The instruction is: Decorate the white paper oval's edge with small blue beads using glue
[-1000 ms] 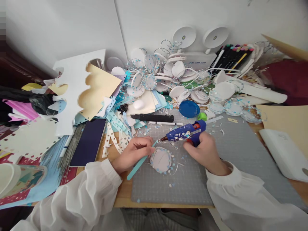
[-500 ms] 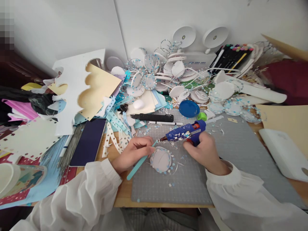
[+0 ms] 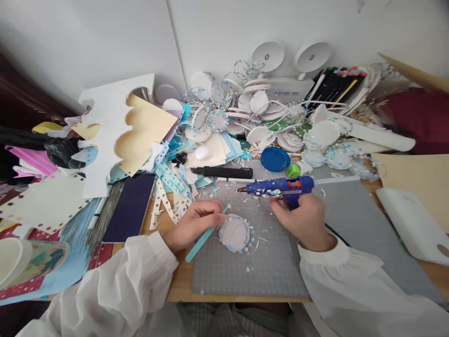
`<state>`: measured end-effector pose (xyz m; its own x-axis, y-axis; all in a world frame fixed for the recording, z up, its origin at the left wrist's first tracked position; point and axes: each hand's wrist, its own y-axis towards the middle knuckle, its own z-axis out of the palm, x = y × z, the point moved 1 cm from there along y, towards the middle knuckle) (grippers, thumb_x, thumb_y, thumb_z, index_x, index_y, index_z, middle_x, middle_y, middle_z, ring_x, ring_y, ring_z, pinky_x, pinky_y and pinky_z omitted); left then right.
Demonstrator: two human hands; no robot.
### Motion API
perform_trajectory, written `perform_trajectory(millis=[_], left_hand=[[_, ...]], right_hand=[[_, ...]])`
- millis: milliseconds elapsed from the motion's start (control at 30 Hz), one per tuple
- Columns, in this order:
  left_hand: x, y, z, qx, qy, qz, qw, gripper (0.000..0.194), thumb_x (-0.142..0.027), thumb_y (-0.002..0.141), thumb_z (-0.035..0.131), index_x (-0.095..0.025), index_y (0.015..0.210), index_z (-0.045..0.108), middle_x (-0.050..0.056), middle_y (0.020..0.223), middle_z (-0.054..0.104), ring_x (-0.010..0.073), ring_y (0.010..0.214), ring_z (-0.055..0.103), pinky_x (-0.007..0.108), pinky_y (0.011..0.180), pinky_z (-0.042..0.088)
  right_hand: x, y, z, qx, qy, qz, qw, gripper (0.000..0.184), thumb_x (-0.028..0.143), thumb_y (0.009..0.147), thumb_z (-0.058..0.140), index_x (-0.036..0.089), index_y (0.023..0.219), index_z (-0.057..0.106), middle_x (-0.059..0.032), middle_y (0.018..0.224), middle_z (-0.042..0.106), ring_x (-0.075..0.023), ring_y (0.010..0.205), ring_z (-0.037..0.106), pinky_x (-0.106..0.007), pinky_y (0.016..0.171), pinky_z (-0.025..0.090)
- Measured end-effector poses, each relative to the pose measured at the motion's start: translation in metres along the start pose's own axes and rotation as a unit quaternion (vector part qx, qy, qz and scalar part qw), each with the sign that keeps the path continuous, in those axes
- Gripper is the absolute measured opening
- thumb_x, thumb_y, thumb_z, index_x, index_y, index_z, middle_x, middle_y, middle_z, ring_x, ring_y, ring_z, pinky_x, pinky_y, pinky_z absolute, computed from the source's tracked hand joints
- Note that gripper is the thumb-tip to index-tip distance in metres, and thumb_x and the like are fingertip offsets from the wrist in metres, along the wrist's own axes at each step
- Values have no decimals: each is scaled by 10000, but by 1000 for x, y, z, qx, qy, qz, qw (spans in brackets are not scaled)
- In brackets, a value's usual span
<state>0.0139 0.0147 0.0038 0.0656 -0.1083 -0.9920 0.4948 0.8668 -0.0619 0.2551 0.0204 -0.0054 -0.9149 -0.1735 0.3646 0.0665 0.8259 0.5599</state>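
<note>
My left hand [image 3: 199, 222] pinches a slim turquoise stick [image 3: 201, 244], which slants from lower left up to a tip with a small bit on it. Just right of those fingers, a white disc [image 3: 235, 232] edged with tiny blue and white stars lies flat on the grey cutting mat [image 3: 266, 276]. My right hand [image 3: 303, 220] is wrapped round the handle of a blue glue gun [image 3: 280, 187], whose body is speckled with paper bits. Its nozzle points left, above the mat and apart from the stick's tip.
Behind the mat rises a heap of white discs [image 3: 257, 135] and star-strung wire. A black pen [image 3: 222, 172], blue lid [image 3: 275, 159] and green ring [image 3: 293, 171] lie before it. On the left are a phone [image 3: 129, 208] and a cup [image 3: 31, 262]; a white device [image 3: 414, 224] is at right.
The glue gun has moved right and slightly up, away from the turquoise stick's tip, and is held more level. My left hand and the disc have stayed put.
</note>
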Motion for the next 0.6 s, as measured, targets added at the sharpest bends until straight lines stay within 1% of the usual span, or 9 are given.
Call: perform_trajectory(millis=[67,133,233,333,400,467,533,600], left_hand=[[0,0,1,-7,3,-4,1000,359,-273,801,596,-152,487,468,-20,590,404,111,602,396,249,591,304],[-1,-1,1,-16,7,-9,1000,359,-289,789,602,-153,487,464,-20,590,408,111,602,394,245,594,310],[-1,-1,2,-21,13,-12,1000,359,-312,774,605,-153,486,460,-18,590,413,112,598,392,243,590,313],[-2,-1,2,-18,16,-9,1000,364,-309,773,602,-155,479,452,-19,579,412,112,594,391,241,580,310],[-3,-1,3,-18,15,-5,1000,363,-301,771,603,-155,475,451,-20,576,414,111,590,393,240,576,310],[-3,-1,3,-19,15,-3,1000,361,-295,770,603,-155,474,452,-23,577,415,109,588,393,239,575,312],[-2,-1,3,-23,15,-2,1000,365,-291,770,605,-155,471,444,-25,577,408,109,590,391,240,577,311],[-1,-1,3,-26,13,-3,1000,367,-291,772,606,-155,472,443,-26,578,404,110,595,393,242,581,312]], right_hand=[[-5,2,-3,-12,-19,15,1000,248,391,693,596,224,573,458,32,455,418,-147,442,443,-273,484,347],[-13,1,-10,-9,-41,36,998,254,435,720,605,209,646,515,11,497,479,-172,479,495,-281,502,364],[-29,-7,-23,18,-68,68,995,296,480,780,569,184,792,578,-43,600,567,-216,553,559,-306,538,386],[-49,-24,-34,43,-90,98,990,365,504,826,503,161,919,587,-105,706,616,-265,620,589,-339,561,398],[-60,-34,-39,50,-100,93,989,382,501,847,447,152,930,577,-136,748,624,-290,666,598,-365,586,417],[-66,-42,-42,67,-110,66,989,366,476,861,403,150,886,567,-153,758,616,-307,710,600,-392,626,440],[-66,-49,-49,86,-147,42,984,360,455,861,395,135,879,558,-175,779,603,-332,763,595,-427,665,456],[-61,-57,-61,92,-204,42,974,375,447,852,416,108,931,555,-205,829,590,-371,816,586,-478,687,461]])
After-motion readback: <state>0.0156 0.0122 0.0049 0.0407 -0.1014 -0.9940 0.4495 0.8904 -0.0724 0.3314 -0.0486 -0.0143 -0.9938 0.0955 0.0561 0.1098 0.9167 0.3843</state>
